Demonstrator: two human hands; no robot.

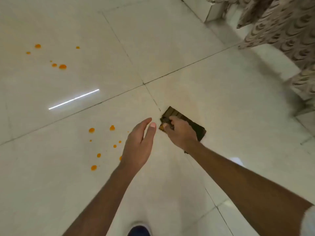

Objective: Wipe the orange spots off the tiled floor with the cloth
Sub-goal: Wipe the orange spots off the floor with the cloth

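Observation:
A folded dark brown cloth point(196, 124) lies flat on the pale tiled floor point(170, 48), right of the centre. My right hand point(180, 133) rests on its near left corner with the fingers curled on the cloth's edge. My left hand point(139, 147) hovers just left of it, fingers apart and holding nothing. Several orange spots point(102, 145) dot the tile left of my left hand; one is partly hidden behind that hand. A second group of orange spots point(58, 64) lies farther away at the upper left.
A patterned beige and brown curtain point(281, 31) hangs at the upper right above a white ledge point(209, 11). The toe of a dark shoe point(139, 230) shows at the bottom edge. A bright strip of reflected light point(73, 99) crosses the left tile.

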